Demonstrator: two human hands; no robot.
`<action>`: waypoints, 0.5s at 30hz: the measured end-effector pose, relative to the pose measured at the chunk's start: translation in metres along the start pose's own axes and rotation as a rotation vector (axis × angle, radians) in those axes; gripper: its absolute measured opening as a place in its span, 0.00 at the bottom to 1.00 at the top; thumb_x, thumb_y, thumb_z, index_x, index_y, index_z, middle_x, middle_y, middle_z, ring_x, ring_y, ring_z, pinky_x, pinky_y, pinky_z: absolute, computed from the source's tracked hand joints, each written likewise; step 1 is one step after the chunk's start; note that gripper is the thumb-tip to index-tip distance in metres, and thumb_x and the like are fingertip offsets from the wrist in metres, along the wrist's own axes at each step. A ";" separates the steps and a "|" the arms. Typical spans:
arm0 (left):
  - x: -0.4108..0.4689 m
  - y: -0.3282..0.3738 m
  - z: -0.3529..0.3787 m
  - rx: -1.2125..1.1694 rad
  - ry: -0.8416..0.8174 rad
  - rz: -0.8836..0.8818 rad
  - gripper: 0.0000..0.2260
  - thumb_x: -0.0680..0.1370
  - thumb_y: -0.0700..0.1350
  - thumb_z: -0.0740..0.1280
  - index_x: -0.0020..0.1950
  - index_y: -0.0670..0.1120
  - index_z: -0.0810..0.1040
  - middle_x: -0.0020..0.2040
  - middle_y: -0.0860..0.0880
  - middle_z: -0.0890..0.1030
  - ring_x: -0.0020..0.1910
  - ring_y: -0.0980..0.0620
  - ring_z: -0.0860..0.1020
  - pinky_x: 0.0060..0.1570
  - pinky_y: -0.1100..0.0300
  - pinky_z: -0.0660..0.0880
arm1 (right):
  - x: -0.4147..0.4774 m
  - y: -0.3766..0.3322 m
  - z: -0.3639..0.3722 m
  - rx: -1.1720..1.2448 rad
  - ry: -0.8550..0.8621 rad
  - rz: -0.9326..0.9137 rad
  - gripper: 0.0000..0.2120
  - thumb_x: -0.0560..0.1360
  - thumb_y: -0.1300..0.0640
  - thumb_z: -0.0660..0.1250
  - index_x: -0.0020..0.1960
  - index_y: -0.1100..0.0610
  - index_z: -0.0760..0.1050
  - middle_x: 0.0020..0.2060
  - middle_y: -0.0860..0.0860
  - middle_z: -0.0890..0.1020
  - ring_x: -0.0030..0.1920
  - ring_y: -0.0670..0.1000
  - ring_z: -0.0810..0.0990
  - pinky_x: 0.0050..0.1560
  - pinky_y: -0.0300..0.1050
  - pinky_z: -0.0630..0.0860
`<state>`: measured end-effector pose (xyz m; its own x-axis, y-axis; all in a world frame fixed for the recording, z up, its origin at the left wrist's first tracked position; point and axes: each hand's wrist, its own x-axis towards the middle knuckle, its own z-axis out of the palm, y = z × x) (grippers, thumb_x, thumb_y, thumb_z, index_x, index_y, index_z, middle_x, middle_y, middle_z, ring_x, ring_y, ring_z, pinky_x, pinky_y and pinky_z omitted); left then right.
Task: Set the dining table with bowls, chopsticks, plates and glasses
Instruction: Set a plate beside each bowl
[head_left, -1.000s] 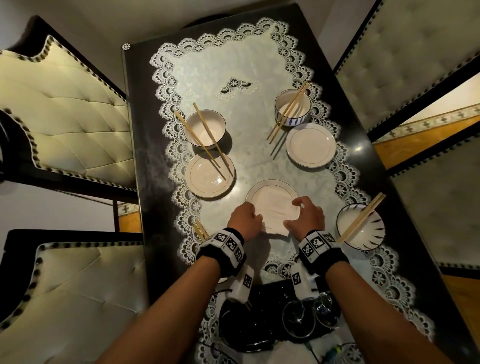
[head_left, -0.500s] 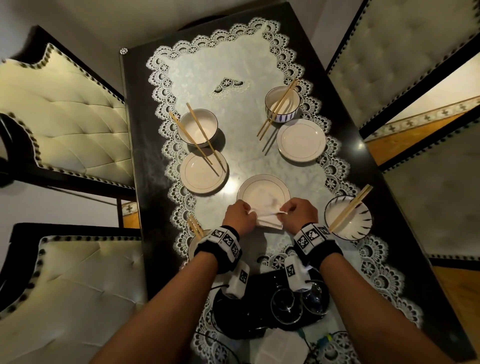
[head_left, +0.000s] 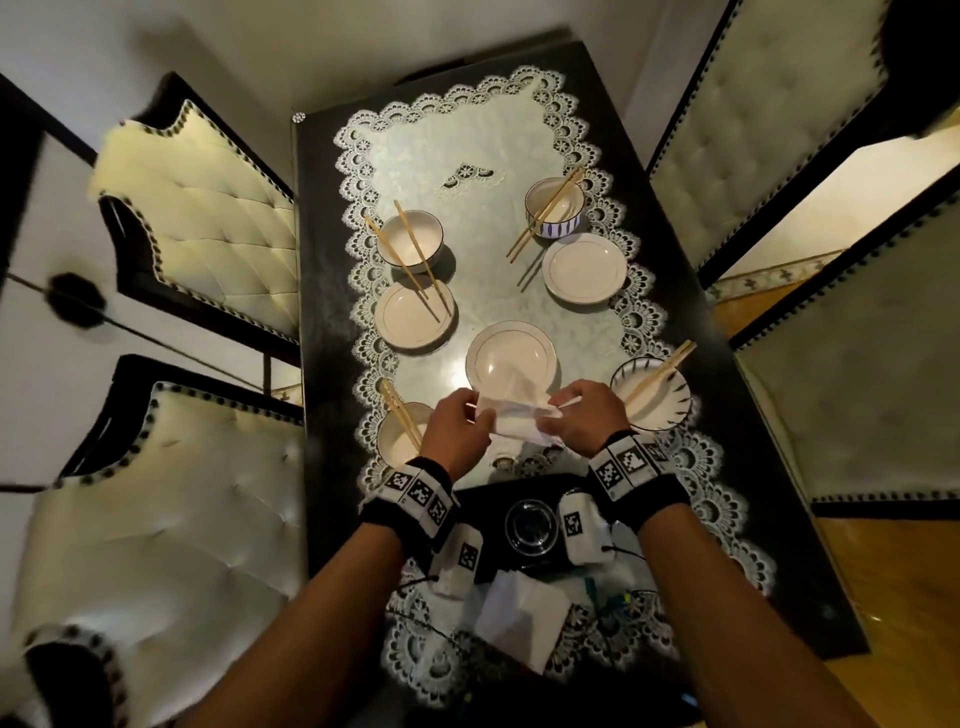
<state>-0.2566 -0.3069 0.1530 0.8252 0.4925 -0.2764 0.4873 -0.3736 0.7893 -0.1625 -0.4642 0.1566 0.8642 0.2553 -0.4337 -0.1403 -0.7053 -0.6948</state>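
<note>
Four bowls stand on the lace cloth (head_left: 467, 140), and each one carries a pair of chopsticks. The plain far-left bowl (head_left: 410, 239) has its chopsticks (head_left: 415, 265) reaching down over the left plate (head_left: 413, 314). The blue-striped bowl (head_left: 553, 208) stands far right, just behind the right plate (head_left: 584, 267). The bowl with black strokes (head_left: 652, 395) is near right, and the near-left bowl (head_left: 400, 436) is partly hidden behind the left hand (head_left: 457, 431).

The centre plate (head_left: 511, 358) lies just beyond both hands. The left hand and the right hand (head_left: 582, 421) each pinch a white napkin (head_left: 514, 415), which hangs crumpled between them and covers the near rim of this plate.

Closer to the person, a black tray (head_left: 483, 499) holds a glass (head_left: 531, 527), seen between the wrists. A folded white paper (head_left: 522, 623) lies in front of it. Padded chairs (head_left: 218, 244) stand along both sides of the dark table (head_left: 322, 364).
</note>
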 end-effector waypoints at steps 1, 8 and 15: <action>0.002 0.000 -0.002 -0.006 0.006 0.002 0.07 0.78 0.42 0.65 0.54 0.40 0.77 0.46 0.43 0.83 0.37 0.48 0.82 0.35 0.61 0.78 | 0.004 -0.002 0.001 -0.013 -0.018 0.008 0.21 0.65 0.56 0.79 0.55 0.56 0.78 0.52 0.53 0.83 0.47 0.50 0.78 0.45 0.38 0.69; 0.030 -0.020 0.003 0.007 0.011 -0.044 0.08 0.78 0.44 0.66 0.56 0.44 0.78 0.45 0.50 0.82 0.41 0.57 0.80 0.37 0.69 0.74 | 0.050 0.002 0.018 -0.096 -0.168 0.082 0.35 0.66 0.45 0.78 0.65 0.60 0.72 0.60 0.57 0.80 0.60 0.56 0.79 0.51 0.43 0.73; 0.049 -0.060 0.019 0.009 -0.050 -0.067 0.06 0.78 0.42 0.66 0.54 0.42 0.78 0.47 0.46 0.83 0.45 0.48 0.81 0.47 0.53 0.80 | 0.088 0.011 0.034 -0.135 -0.308 0.078 0.12 0.67 0.48 0.78 0.37 0.54 0.80 0.35 0.49 0.83 0.36 0.47 0.79 0.27 0.33 0.67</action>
<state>-0.2402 -0.2754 0.0813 0.8040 0.4768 -0.3553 0.5439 -0.3484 0.7634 -0.1047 -0.4277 0.0914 0.6638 0.3703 -0.6498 -0.1172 -0.8066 -0.5794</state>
